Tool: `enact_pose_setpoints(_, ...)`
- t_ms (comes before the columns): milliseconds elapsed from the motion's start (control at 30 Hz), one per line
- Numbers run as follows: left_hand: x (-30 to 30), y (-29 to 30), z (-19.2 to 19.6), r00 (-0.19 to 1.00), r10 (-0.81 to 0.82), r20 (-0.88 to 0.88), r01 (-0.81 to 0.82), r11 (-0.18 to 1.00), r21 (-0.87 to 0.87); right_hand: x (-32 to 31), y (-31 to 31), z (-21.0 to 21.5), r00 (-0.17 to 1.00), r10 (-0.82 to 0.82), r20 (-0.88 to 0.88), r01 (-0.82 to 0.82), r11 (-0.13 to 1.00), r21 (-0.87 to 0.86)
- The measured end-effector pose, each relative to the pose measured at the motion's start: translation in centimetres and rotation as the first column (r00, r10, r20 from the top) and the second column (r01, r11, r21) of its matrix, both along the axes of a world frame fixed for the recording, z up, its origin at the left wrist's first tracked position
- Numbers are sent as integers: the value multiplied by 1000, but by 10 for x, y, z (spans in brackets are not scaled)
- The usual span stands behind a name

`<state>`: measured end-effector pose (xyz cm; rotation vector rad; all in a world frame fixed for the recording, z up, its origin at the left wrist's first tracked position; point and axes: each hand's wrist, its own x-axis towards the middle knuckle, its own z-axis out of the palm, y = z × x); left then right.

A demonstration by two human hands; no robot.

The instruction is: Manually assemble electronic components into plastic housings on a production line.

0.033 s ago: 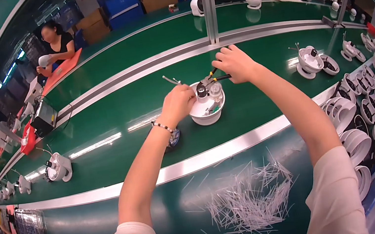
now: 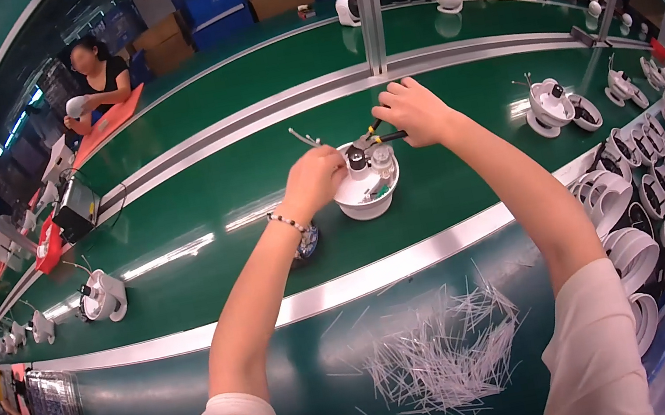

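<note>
A white bowl-shaped housing (image 2: pixel 366 209) sits on the green conveyor belt. Inside it are a black lens part, a clear round part and a bit of green circuit board. My left hand (image 2: pixel 316 179) is closed at its left rim, fingertips curled over the edge; whether they also pinch a wire is hidden. Behind that hand two thin pale rods (image 2: pixel 304 137) stick up. My right hand (image 2: pixel 414 113) grips wire cutters (image 2: pixel 370 141) with black and yellow handles, jaws over the lens part. A dark round part (image 2: pixel 306 243) lies partly behind my left forearm.
Cut white plastic strips (image 2: pixel 442 348) lie heaped on the near ledge. White rings (image 2: pixel 603 200) stack at the right. Similar housings stand along the belt, left (image 2: pixel 104 297) and right (image 2: pixel 549 107). A metal post (image 2: pixel 370 14) rises beyond; people work across the line.
</note>
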<state>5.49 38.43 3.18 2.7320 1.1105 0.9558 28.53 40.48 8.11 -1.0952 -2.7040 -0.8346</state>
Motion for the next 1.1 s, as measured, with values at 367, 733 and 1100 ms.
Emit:
enact_pose_setpoints(367, 17, 20, 17, 977, 152, 151, -101, 949, -300, -6, 12, 1, 999, 37, 23, -33, 988, -149)
enact_pose_setpoints(733, 34, 33, 9, 962, 155, 224, -82, 949, -304, -1, 15, 9, 995, 53, 86, -41, 990, -133)
enact_pose_setpoints(1100, 39, 6, 32, 688, 265, 676, 113, 880, -461, 37, 3, 24, 992, -128, 0, 127, 982, -141)
